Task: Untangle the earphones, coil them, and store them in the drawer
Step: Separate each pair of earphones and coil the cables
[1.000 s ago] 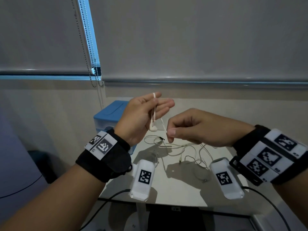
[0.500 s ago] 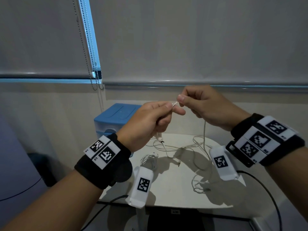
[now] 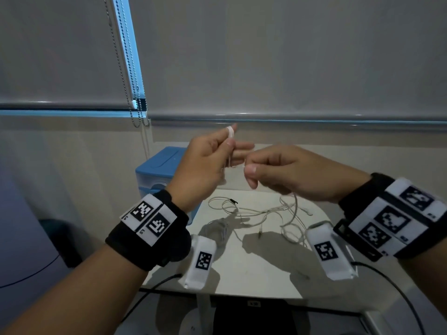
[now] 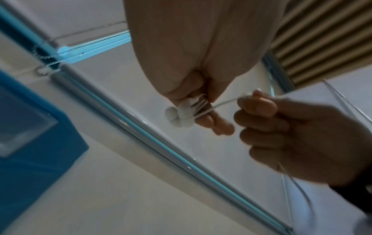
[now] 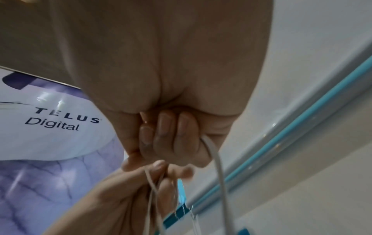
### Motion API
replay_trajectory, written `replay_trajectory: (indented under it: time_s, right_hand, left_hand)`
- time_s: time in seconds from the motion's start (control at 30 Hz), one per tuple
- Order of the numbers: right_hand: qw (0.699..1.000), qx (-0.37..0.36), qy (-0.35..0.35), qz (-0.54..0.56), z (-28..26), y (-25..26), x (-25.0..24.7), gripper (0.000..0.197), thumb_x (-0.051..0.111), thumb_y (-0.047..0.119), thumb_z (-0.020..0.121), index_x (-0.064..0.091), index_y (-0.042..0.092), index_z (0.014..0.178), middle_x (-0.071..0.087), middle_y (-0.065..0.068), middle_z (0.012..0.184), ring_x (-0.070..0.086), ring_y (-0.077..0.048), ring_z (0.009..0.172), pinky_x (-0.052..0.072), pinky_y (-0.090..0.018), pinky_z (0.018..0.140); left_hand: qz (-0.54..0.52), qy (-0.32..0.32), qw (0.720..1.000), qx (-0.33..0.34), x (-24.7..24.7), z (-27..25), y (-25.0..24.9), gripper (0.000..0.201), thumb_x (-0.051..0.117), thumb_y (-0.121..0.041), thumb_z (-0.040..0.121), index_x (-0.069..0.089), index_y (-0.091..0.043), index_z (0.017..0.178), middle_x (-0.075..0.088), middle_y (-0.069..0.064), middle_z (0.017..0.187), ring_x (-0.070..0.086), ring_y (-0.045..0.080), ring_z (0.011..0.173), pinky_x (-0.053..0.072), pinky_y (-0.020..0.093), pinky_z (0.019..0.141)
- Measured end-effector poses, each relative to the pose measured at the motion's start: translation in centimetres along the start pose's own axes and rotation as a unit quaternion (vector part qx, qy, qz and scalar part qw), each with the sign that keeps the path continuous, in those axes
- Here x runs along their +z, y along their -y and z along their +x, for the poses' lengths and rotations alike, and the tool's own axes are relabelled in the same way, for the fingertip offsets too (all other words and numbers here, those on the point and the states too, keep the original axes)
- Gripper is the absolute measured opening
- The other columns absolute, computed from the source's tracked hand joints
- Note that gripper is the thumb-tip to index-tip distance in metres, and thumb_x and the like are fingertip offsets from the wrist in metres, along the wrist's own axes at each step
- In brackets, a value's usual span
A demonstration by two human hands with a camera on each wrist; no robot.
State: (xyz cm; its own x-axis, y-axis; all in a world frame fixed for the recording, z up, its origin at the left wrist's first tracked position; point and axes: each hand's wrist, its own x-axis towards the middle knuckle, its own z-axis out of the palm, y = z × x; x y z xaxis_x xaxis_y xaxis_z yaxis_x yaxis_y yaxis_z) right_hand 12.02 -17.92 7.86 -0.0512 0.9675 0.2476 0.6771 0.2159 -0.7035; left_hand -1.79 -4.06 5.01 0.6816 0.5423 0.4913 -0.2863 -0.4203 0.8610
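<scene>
White earphones: the two earbuds [image 4: 178,116] hang at my left hand [image 3: 231,151], which is raised above the table and grips them, with turns of the cable [image 3: 230,132] wound round its fingers. Just right of it, my right hand [image 3: 250,172] is curled and pinches the cable [image 4: 223,102] that runs from those turns. The slack of the cable [image 3: 289,215] hangs from under my right hand and lies in loose tangles on the white table [image 3: 254,274]. The blue drawer box [image 3: 157,169] stands at the table's back left, partly behind my left wrist.
A second, bundled grey-white cable [image 3: 216,229] lies on the table below my left hand. Bead chains [image 3: 136,112] of the roller blinds hang behind the drawer box. Black wires [image 3: 391,286] trail from my wrist cameras over the table's front edge.
My right hand swung up over the left fingers with the cable, then came back down to the right of them. More turns now sit on my left fingers.
</scene>
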Motion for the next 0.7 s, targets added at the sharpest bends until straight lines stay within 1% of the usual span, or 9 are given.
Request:
replay_trajectory:
  time_s: [0.07, 0.13, 0.2, 0.23, 0.33, 0.43, 0.5, 0.6, 0.7]
  right_hand:
    - [0.999, -0.02, -0.026, -0.013, 0.1, 0.7, -1.3, 0.031, 0.047, 0.012, 0.107, 0.061, 0.005, 0.08, 0.045, 0.014, 0.05, 0.033, -0.002, 0.048, 0.031, -0.016, 0.049]
    - [0.996, -0.032, -0.07, -0.044, 0.4, 1.0, -2.7, 0.031, 0.048, 0.013, 0.107, 0.062, 0.006, 0.081, 0.045, 0.016, 0.05, 0.033, -0.001, 0.049, 0.031, -0.017, 0.05]
    - [0.99, -0.03, -0.122, -0.065, 0.9, 0.5, -3.8, 0.031, 0.05, 0.016, 0.107, 0.064, 0.008, 0.081, 0.04, 0.015, 0.05, 0.031, -0.005, 0.049, 0.029, -0.02, 0.05]
    - [0.987, -0.028, -0.144, -0.068, 1.1, 0.1, -4.1, 0.031, 0.05, 0.018, 0.107, 0.065, 0.01, 0.08, 0.038, 0.014, 0.051, 0.03, -0.007, 0.05, 0.027, -0.022, 0.05]
    - [0.98, -0.021, -0.189, -0.052, 1.5, -1.5, -4.3, 0.033, 0.049, 0.021, 0.108, 0.064, 0.015, 0.079, 0.036, 0.015, 0.054, 0.028, -0.008, 0.051, 0.025, -0.024, 0.05]
    - [0.977, -0.012, -0.209, -0.028, 1.7, -3.0, -3.6, 0.033, 0.048, 0.023, 0.108, 0.063, 0.02, 0.079, 0.038, 0.015, 0.057, 0.03, -0.009, 0.052, 0.026, -0.026, 0.051]
    - [0.977, 0.005, -0.214, -0.015, 1.9, -4.0, -3.0, 0.032, 0.049, 0.025, 0.107, 0.063, 0.02, 0.079, 0.039, 0.016, 0.058, 0.032, -0.01, 0.054, 0.028, -0.026, 0.052]
    - [0.981, 0.039, -0.188, -0.005, 2.3, -4.8, -1.8, 0.032, 0.048, 0.027, 0.107, 0.064, 0.02, 0.08, 0.041, 0.017, 0.057, 0.034, -0.007, 0.054, 0.03, -0.024, 0.054]
    - [0.989, 0.041, -0.137, -0.029, 2.5, -4.6, -0.3, 0.032, 0.047, 0.025, 0.108, 0.064, 0.016, 0.082, 0.045, 0.021, 0.054, 0.039, 0.001, 0.051, 0.032, -0.016, 0.055]
  left_hand:
    - [0.097, 0.053, 0.994, 0.028, 0.0, -0.3, -0.1, 0.027, 0.041, -0.016, 0.111, 0.065, -0.017, 0.124, 0.076, -0.002, 0.082, 0.071, 0.021, 0.076, 0.052, 0.045, 0.071]
    - [0.102, 0.086, 0.991, 0.026, 0.1, -0.5, -0.4, 0.03, 0.039, -0.016, 0.111, 0.069, -0.013, 0.112, 0.063, 0.0, 0.069, 0.052, 0.015, 0.059, 0.044, 0.034, 0.058]
    - [0.08, 0.084, 0.993, 0.014, -0.1, -0.6, -0.6, 0.033, 0.039, -0.017, 0.111, 0.071, -0.008, 0.115, 0.046, -0.001, 0.063, 0.038, 0.009, 0.056, 0.037, 0.02, 0.052]
    - [0.072, 0.084, 0.994, 0.012, -0.3, -0.6, -0.8, 0.034, 0.04, -0.019, 0.111, 0.072, -0.007, 0.113, 0.04, -0.003, 0.062, 0.034, 0.008, 0.056, 0.033, 0.017, 0.051]
    - [0.029, 0.096, 0.995, 0.006, -0.9, -0.4, -1.5, 0.031, 0.043, -0.018, 0.109, 0.071, -0.006, 0.1, 0.03, -0.007, 0.06, 0.025, 0.009, 0.054, 0.023, 0.019, 0.047]
    - [-0.06, 0.077, 0.995, 0.005, -1.7, 0.3, -2.0, 0.03, 0.039, -0.013, 0.109, 0.066, -0.004, 0.098, 0.028, -0.007, 0.057, 0.02, 0.009, 0.053, 0.016, 0.024, 0.051]
    - [-0.108, 0.059, 0.992, 0.011, -2.2, 0.7, -2.4, 0.031, 0.037, -0.012, 0.109, 0.065, -0.004, 0.099, 0.03, -0.008, 0.053, 0.021, 0.006, 0.048, 0.017, 0.022, 0.05]
    - [-0.17, 0.046, 0.984, 0.024, -2.8, 1.2, -2.9, 0.032, 0.036, -0.012, 0.109, 0.066, 0.0, 0.108, 0.038, -0.006, 0.052, 0.027, 0.004, 0.042, 0.028, 0.017, 0.047]
    - [-0.205, 0.033, 0.978, 0.016, -2.9, 1.2, -2.9, 0.034, 0.038, -0.015, 0.109, 0.064, 0.002, 0.124, 0.057, -0.004, 0.06, 0.046, 0.004, 0.046, 0.039, 0.015, 0.052]
